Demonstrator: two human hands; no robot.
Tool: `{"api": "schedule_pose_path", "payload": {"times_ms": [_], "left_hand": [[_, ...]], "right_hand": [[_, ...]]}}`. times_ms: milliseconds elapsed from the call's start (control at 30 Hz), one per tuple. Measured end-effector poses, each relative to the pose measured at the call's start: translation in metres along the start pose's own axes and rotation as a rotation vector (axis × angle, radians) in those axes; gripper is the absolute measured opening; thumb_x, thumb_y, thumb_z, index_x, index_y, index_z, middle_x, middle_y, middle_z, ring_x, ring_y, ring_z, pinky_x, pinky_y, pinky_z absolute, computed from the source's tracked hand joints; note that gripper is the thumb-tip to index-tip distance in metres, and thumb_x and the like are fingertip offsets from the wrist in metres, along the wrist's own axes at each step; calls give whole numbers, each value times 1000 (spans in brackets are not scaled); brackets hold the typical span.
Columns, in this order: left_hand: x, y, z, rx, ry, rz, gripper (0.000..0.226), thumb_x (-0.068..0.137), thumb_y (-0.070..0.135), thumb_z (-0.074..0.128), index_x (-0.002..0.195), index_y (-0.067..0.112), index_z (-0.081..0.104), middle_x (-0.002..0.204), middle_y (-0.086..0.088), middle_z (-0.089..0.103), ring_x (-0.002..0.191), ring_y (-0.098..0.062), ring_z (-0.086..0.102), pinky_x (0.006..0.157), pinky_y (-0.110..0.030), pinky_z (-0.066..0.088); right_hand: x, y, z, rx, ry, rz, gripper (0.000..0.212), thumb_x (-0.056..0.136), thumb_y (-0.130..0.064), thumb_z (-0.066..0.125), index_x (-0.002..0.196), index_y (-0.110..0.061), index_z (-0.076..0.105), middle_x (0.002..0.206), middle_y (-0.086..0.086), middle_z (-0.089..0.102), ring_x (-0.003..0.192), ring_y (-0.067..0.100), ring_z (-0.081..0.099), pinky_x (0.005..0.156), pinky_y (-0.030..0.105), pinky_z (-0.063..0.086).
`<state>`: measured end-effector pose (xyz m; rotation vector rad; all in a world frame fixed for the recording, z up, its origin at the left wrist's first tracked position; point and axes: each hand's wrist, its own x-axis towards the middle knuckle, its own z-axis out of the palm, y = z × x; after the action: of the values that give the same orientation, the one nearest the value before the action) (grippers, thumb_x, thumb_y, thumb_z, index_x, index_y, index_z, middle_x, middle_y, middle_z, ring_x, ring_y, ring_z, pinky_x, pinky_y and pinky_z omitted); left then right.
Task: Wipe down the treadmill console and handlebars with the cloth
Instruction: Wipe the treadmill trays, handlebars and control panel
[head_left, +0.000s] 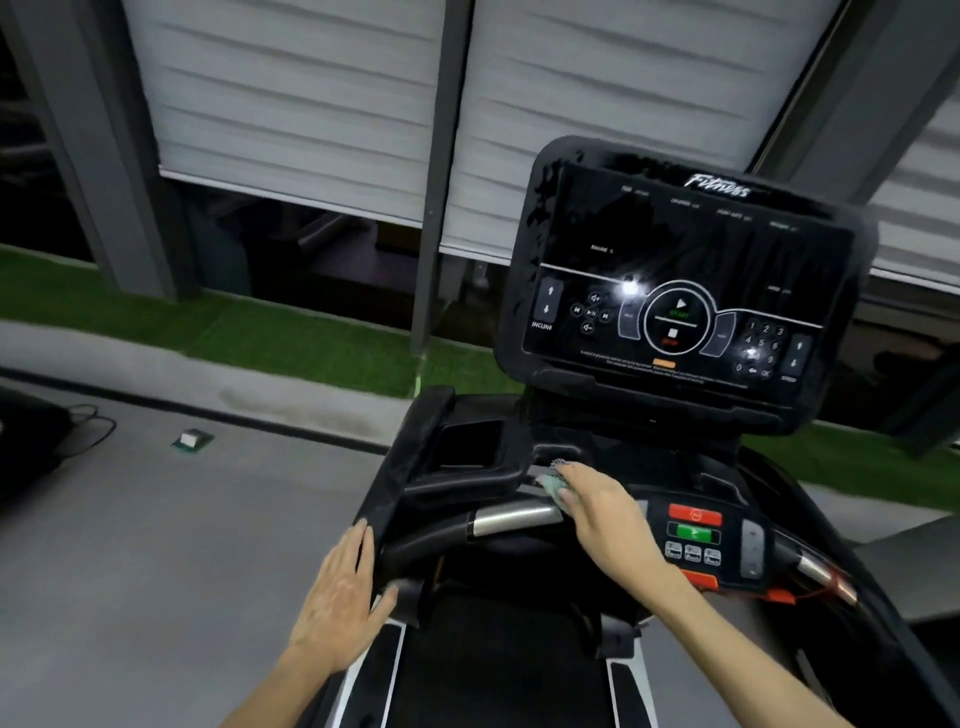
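Right hand: the right hand (597, 506) lies palm-down, fingers bent over the bunched cloth (551, 487). It holds the cloth and presses it down.
Cloth: pale green and mostly hidden under the fingers, with only its left edge showing. It sits where the front handlebar meets the console base, just right of the silver grip sensor (511, 519).
Left hand: the left hand (340, 592) is flat, fingers straight and together, resting against the outer left face of the side arm (376, 499). It holds nothing.
Nearby: a storage tray (467, 447) lies far-left of the cloth. A button pad (696, 535) with red and green keys is just right of the wrist.
Beyond: the console screen (675, 280) stands at the far side, lit, with glossy blotches near its upper left corner.
Step in hand: probably wiping the centre-left of the handlebar.
Doing it well: wrap the cloth round the bar rather than skimming its top. Draw it leftward over the sensor in overlapping passes, braced by the left hand. Go lightly beside the button pad so no key is pressed.
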<state>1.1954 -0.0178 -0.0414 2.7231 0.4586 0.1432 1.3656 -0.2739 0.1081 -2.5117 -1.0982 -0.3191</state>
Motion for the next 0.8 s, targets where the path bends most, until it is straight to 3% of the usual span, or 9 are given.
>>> {"api": "schedule_pose_path", "payload": {"times_ms": [100,233,333,400,467,533,667,800], "left_hand": [[9,15,-12,-23,7,-10,102,77,67,0,154,1,13,161,-14,18,150,-24,17,118,-27,4],[36,70,-44,-161,55,57,89,84,66,11,151,12,32,157,-3,29,146,-17,27,118,-24,15],[60,126,-81,-408,78,146,53,100,44,45,147,19,39,151,8,36,140,-7,32,113,-18,23],[75,169,-109,-650,87,150,48,99,37,53,144,24,44,142,14,45,132,-3,41,110,-19,29],[87,205,-135,-919,-15,80,46,96,41,56,140,30,47,129,19,55,120,-1,51,106,-24,37],[92,240,-156,-1087,-105,73,30,97,38,56,126,31,58,107,23,64,103,0,61,95,-22,45],[92,286,-183,-1087,23,194,14,96,27,61,105,29,71,87,10,74,82,-7,68,75,-21,53],[96,311,-202,-1004,156,272,20,95,28,60,84,40,70,86,16,72,87,-4,67,82,-27,54]], "right_hand": [[14,-12,-17,247,32,177,31,97,-18,53,126,-11,60,121,-2,65,110,10,58,92,13,38],[31,-15,-49,466,14,297,29,98,-22,51,124,-17,63,113,-10,67,104,0,59,86,2,38],[37,-8,-73,662,68,380,24,98,-21,51,112,-21,70,102,-11,71,100,6,64,90,18,48],[35,-2,-92,849,103,426,24,99,-20,49,109,-18,71,103,-5,73,101,11,66,95,33,50],[33,0,-109,1077,90,478,27,101,-20,45,112,-13,69,107,1,72,104,17,66,91,34,52],[29,3,-130,1256,74,489,30,102,-19,40,116,-10,66,111,6,71,107,21,65,87,31,51],[25,16,-163,1430,67,441,34,102,-21,38,123,-8,61,121,9,66,113,24,61,99,39,46],[20,25,-185,1432,63,369,33,101,-17,40,125,-7,60,122,12,65,115,27,60,100,41,45]]}}
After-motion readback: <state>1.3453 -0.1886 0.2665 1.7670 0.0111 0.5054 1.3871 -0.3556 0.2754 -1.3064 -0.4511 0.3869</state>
